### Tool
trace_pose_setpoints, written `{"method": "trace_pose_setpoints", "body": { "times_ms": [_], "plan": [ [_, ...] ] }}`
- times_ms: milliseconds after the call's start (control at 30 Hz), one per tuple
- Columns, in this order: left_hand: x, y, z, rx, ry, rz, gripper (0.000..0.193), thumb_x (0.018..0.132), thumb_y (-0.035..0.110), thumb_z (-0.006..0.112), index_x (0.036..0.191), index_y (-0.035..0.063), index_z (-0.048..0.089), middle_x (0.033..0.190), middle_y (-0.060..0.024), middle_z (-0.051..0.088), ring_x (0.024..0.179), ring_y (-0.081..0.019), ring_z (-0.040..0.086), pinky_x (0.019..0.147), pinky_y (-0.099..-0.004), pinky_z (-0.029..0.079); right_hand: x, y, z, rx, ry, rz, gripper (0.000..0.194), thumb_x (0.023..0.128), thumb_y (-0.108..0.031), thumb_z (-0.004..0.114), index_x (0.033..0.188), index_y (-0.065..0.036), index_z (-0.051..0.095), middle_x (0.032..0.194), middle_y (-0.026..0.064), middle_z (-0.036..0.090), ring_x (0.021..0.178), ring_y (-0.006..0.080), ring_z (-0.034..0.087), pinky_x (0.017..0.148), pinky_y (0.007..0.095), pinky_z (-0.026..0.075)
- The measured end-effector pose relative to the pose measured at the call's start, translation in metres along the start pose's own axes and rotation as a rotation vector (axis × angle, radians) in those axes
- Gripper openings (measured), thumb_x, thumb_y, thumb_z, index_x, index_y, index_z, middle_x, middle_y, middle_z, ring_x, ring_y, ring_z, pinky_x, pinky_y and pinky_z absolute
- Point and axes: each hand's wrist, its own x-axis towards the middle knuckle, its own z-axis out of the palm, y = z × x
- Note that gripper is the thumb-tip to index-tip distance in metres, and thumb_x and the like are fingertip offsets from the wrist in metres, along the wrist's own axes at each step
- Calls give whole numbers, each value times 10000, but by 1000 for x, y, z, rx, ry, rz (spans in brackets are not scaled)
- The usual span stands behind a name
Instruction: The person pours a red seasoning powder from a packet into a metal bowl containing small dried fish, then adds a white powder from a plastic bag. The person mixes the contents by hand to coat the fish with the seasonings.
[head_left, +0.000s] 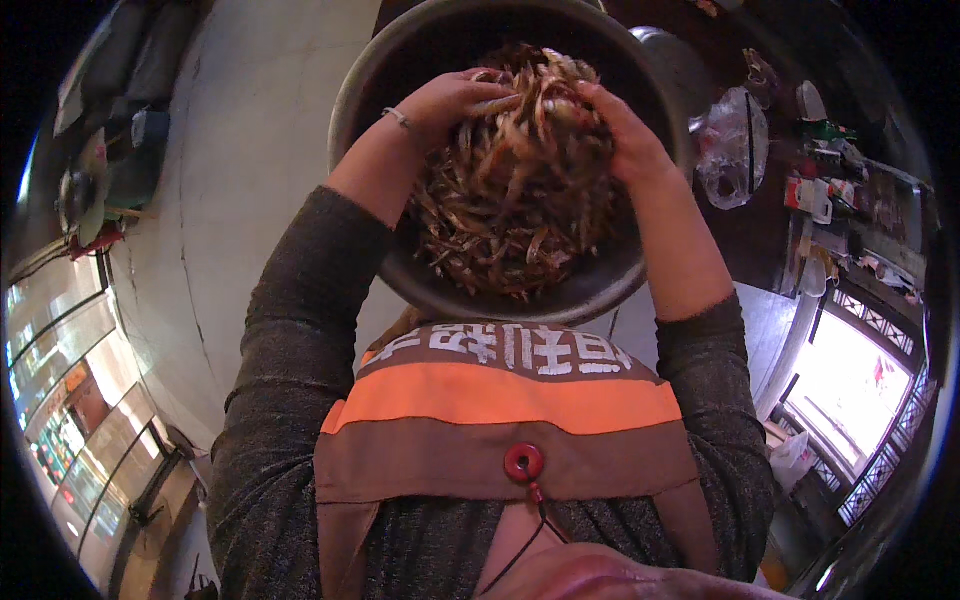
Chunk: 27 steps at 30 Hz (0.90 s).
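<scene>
A large, deep round basin (517, 309) stands in front of me, with a heap of small brownish fish (517, 202) inside it; blur keeps me from telling their exact kind. My left hand (469, 97) is at the upper left of the heap, its fingers curled around several of the fish. On the other side my right hand (626, 139) presses against the heap, with fish between it and the left hand. Both hands hold a loose bunch of fish (551, 90) at the top of the pile. Some fingertips are hidden among the fish.
Right of the basin is a dark tabletop (739, 240) with a clear plastic bag (724, 154), a green bottle (829, 130) and a red and white carton (810, 199). A metal bowl (664, 49) sits behind the basin's right rim. Pale floor tiles (247, 135) lie to the left.
</scene>
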Motion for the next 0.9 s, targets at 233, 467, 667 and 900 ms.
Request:
{"method": "trace_pose_setpoints", "body": {
  "times_ms": [233,467,667,900],
  "plan": [
    [-52,11,4,120,-229,91,274,825,109,693,1086,26,671,1018,-54,672,900,-133,623,845,-256,498,-71,4,20,-87,-187,-231,504,937,-362,560,1290,-8,496,1233,86,588,1122,178,565,984,366,444],
    [-84,-13,-51,38,206,-157,405,917,372,612,1081,5,666,1055,-86,675,988,-192,613,899,-314,479,-112,65,-21,-130,410,32,589,934,-441,551,1420,-154,384,1411,41,448,1307,201,401,1009,506,379],
    [-62,-75,-36,-235,419,-332,585,883,485,618,1210,2,583,1138,-122,648,1014,-247,613,935,-389,466,-73,125,-49,186,460,67,590,921,-464,575,1412,-191,396,1379,41,485,1240,248,473,990,550,400],
    [-32,-104,-18,-232,471,-403,538,903,496,551,1186,42,604,1117,-115,651,981,-259,623,877,-395,490,-24,131,-24,346,619,194,502,917,-471,584,1329,-197,499,1332,56,537,1184,264,524,952,554,447]
  ]
}}
